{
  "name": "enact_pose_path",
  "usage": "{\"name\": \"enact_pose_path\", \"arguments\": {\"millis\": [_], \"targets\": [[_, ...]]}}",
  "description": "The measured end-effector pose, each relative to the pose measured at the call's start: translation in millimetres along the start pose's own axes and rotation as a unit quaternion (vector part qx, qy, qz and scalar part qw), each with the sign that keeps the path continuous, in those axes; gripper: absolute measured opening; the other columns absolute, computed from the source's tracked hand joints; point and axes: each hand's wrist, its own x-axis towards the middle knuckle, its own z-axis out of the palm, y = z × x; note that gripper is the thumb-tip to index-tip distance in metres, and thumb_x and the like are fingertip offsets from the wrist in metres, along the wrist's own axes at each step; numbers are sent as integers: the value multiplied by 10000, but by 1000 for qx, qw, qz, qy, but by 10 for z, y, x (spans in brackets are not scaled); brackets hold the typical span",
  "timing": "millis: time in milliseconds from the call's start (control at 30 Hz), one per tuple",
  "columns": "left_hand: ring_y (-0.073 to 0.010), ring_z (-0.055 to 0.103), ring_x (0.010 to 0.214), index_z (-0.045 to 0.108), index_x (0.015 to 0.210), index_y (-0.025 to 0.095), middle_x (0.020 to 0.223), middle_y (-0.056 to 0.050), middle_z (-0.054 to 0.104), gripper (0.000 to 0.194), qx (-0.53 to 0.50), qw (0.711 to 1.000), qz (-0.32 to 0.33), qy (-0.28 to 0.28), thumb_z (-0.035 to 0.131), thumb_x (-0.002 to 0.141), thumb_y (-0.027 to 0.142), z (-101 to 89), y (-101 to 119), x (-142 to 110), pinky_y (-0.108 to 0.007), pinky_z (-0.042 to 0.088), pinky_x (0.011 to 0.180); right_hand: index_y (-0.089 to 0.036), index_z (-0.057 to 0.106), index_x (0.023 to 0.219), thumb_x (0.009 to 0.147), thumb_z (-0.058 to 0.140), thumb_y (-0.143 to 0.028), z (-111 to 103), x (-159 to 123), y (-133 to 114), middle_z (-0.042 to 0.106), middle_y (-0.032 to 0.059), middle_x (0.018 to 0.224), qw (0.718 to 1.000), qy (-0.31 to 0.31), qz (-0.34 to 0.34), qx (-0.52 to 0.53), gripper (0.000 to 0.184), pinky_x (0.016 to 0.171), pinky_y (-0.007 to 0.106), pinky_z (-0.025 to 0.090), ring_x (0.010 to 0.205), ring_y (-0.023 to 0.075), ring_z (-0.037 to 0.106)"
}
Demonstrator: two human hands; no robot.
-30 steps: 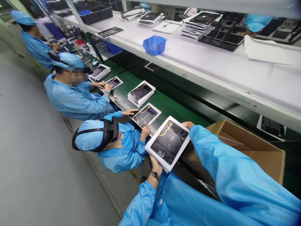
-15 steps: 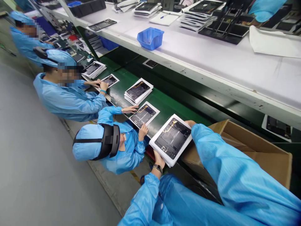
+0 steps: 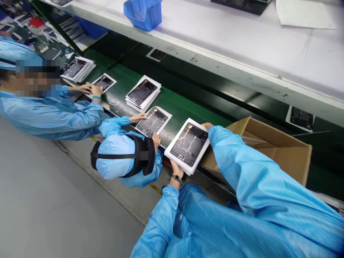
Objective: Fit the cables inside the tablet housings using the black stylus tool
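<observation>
Both my hands grip a stack of white sheets (image 3: 188, 172) topped by an opened tablet back housing (image 3: 189, 145), black inside with a yellow flex cable. My left hand (image 3: 176, 169), with a watch at the wrist, holds the near lower edge, its fingers partly under the stack. At the far right edge, my right hand (image 3: 206, 126) is mostly hidden behind the stack and the blue sleeve. The stack is tilted towards me, over the edge of the green bench (image 3: 120, 104). What lies between the lower sheets is hard to see.
Left of me, a co-worker (image 3: 120, 157) touches another tablet housing (image 3: 152, 122) on white paper. Beyond it stands a similar stack (image 3: 143, 94). An open cardboard box (image 3: 285, 157) is right of my stack. A white shelf (image 3: 228, 43) with a blue bin (image 3: 143, 14) overhangs the bench.
My view has shifted down and to the right, so the scene sits higher and further left. Both hands keep the stack. The nearest co-worker's head has turned lower, over the bench.
</observation>
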Motion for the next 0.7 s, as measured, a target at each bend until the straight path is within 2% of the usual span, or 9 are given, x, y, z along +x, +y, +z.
{"name": "enact_pose_path", "arguments": {"millis": [167,333,367,433,500,567,633,700], "targets": [[-291,649,1303,592,1472,225,1501,-135,621,866,41,998,-36,17,182,972,802,-133,-2,-38,-475,560,1057,-147,667,1252,1007,674,-418,-155,-6,-254,692,93,1237,999,-6,36,-24,365,922,437,613,1072,236,699],[-326,585,1390,491,1532,190,1604,-206,487,909,100,989,-92,57,67,986,779,-287,88,-168,-493,555,1034,-151,660,1270,1018,655,-426,-411,-295,-569,690,105,1264,998,13,20,-56,373,971,469,594,1112,239,694],[-321,593,1378,500,1517,178,1582,-216,504,882,116,987,-99,59,106,998,773,-326,98,-222,-488,549,1042,-154,661,1271,1019,654,-426,-439,-391,-610,692,103,1266,998,14,11,-58,371,982,476,590,1118,241,694],[-300,640,1297,558,1445,161,1479,-201,590,758,153,980,-115,49,290,1026,732,-446,101,-375,-492,539,1055,-140,658,1268,1027,640,-425,-459,-609,-659,701,119,1260,998,15,-11,-56,374,1009,499,574,1137,254,696],[-267,674,1191,617,1354,153,1359,-156,657,562,199,970,-138,32,524,1026,600,-647,100,-584,-502,551,1036,-85,654,1239,1043,613,-427,-446,-842,-671,723,166,1219,998,12,-41,-43,396,1037,523,546,1158,287,700],[-251,677,1136,647,1293,154,1297,-115,672,418,244,956,-161,23,656,999,450,-933,135,-825,-484,580,990,-22,654,1175,1051,596,-453,-431,-1078,-657,749,211,1144,997,5,-79,-19,452,1052,534,519,1156,327,707],[-270,672,1131,657,1275,146,1285,-93,666,383,278,946,-164,31,670,994,405,-1269,233,-1073,-464,596,959,-8,655,1140,1047,594,-487,-432,-1323,-619,765,211,1094,993,-3,-121,10,491,1047,527,517,1117,322,724],[-266,666,1136,651,1288,159,1305,-97,655,378,295,945,-134,49,660,999,404,-1611,384,-1320,-459,597,958,-24,656,1148,1063,561,-501,-443,-1600,-543,773,185,1087,986,-1,-163,42,493,1027,483,535,1063,275,741]]}}
